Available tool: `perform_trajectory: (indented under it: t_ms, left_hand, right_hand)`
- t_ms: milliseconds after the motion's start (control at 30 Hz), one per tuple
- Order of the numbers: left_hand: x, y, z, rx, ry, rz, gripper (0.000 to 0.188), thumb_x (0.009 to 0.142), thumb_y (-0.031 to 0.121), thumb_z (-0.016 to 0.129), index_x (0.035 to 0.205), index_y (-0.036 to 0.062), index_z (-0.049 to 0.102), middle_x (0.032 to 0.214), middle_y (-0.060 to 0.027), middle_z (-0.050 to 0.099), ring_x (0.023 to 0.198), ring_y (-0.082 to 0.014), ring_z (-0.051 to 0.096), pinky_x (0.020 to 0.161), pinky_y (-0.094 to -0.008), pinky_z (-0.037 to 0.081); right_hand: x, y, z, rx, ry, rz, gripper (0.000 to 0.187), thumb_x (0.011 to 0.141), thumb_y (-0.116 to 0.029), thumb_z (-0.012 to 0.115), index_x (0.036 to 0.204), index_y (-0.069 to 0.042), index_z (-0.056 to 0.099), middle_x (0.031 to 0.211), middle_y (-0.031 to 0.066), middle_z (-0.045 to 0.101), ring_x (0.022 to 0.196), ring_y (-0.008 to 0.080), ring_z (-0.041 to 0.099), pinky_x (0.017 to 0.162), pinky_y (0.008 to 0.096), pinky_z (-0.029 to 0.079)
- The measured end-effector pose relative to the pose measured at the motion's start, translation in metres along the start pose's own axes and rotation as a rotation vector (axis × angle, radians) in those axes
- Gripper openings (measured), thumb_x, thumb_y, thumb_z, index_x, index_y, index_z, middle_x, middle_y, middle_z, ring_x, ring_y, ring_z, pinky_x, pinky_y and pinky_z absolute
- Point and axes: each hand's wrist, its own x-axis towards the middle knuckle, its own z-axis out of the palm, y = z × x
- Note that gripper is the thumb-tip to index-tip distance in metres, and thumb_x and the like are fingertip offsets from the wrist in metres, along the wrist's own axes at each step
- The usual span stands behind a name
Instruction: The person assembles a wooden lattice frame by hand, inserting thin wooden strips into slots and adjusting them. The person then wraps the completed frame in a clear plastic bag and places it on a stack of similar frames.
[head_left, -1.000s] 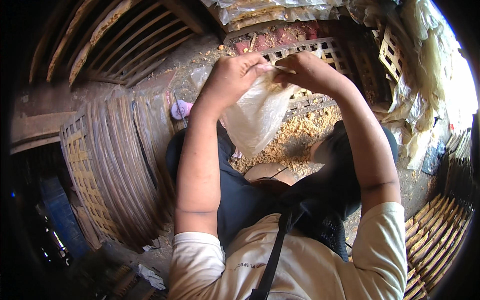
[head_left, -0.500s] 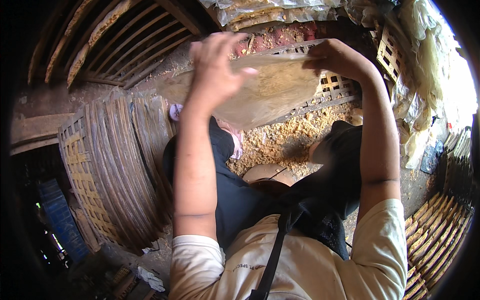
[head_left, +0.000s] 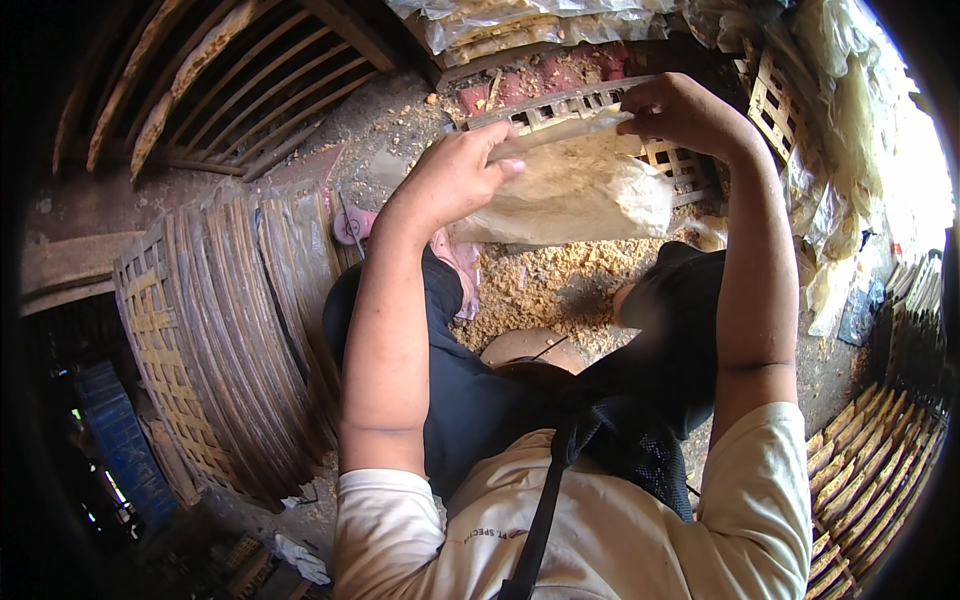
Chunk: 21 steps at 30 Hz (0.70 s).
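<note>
1 clear bag [head_left: 575, 190], held up at chest height over 1 heap of sawdust [head_left: 545, 290] on the floor. 2 hands on it: left hand [head_left: 450, 180] closed on the bag's left top edge, thumb stretched along the rim, forearm raised steeply; right hand [head_left: 680, 110] pinching the right top corner, fingers curled, arm bent at the elbow and lifted high. 1 stack of woven slat trays [head_left: 210, 330] leaning at left, 1 pink spool [head_left: 350, 225] beside it.
</note>
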Motion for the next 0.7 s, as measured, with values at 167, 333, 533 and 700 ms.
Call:
perform_trajectory:
  t_ms: [167, 333, 533, 700]
  left_hand:
    - [0.009, 0.012, 0.013, -0.133, -0.033, 0.063, 0.026, 0.090, 0.025, 0.064, 0.106, 0.0034, 0.064, 0.085, -0.0149, 0.068, 0.076, -0.0174, 0.062, 0.072, -0.0321, 0.048]
    - [0.008, 0.018, -0.002, -0.513, -0.176, -0.048, 0.045, 0.097, 0.038, 0.054, 0.114, -0.0023, 0.063, 0.102, -0.0061, 0.067, 0.090, -0.0102, 0.056, 0.083, -0.0243, 0.044]
    - [-0.001, 0.028, 0.008, -0.893, -0.141, 0.050, 0.050, 0.102, 0.039, 0.038, 0.121, -0.0032, 0.056, 0.110, -0.0095, 0.063, 0.103, -0.0139, 0.057, 0.093, -0.0275, 0.044]
    - [0.003, 0.012, 0.012, -1.014, -0.236, -0.046, 0.047, 0.101, 0.035, 0.038, 0.127, -0.0019, 0.052, 0.118, -0.0103, 0.060, 0.110, -0.0159, 0.056, 0.096, -0.0294, 0.044]
  right_hand:
    - [-0.002, -0.008, 0.008, 0.098, 0.090, -0.169, 0.034, 0.083, -0.027, 0.070, 0.101, 0.003, 0.067, 0.116, 0.0184, 0.061, 0.110, 0.0266, 0.058, 0.092, 0.0358, 0.045]
    - [-0.005, -0.003, 0.014, 0.164, 0.269, -0.203, 0.053, 0.082, -0.030, 0.068, 0.124, 0.001, 0.057, 0.115, 0.0189, 0.064, 0.105, 0.0287, 0.061, 0.093, 0.0369, 0.046]
    - [0.003, -0.037, 0.038, 0.376, 0.235, -0.476, 0.088, 0.070, -0.038, 0.082, 0.140, -0.007, 0.041, 0.134, 0.0155, 0.051, 0.127, 0.0273, 0.047, 0.108, 0.0399, 0.036]
    - [0.014, -0.046, 0.061, 0.092, 0.489, -0.405, 0.080, 0.066, -0.039, 0.083, 0.134, -0.014, 0.048, 0.111, 0.0140, 0.065, 0.105, 0.0316, 0.062, 0.088, 0.0420, 0.050]
